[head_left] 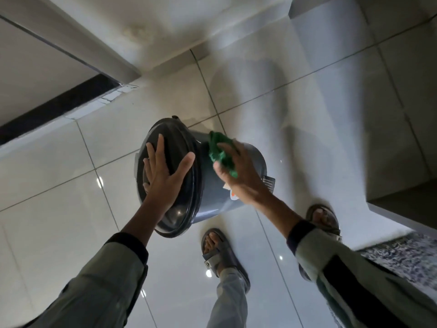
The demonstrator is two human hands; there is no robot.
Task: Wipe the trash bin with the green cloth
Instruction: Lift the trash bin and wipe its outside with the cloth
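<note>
A dark grey round trash bin (250, 162) with a black lid stands tilted on the tiled floor, its lid (175, 138) facing me. My left hand (163, 176) lies flat on the lid with fingers spread. My right hand (238, 171) presses a crumpled green cloth (221, 150) against the bin's side wall, just behind the lid's rim. A small pedal (268, 181) and a white-orange label show near the bin's base, partly hidden by my right wrist.
Glossy grey floor tiles (71, 185) surround the bin. My two sandalled feet (220, 252) stand below it. A white wall and door frame rise at upper left, a ledge at upper right, a speckled counter edge (406, 254) at right.
</note>
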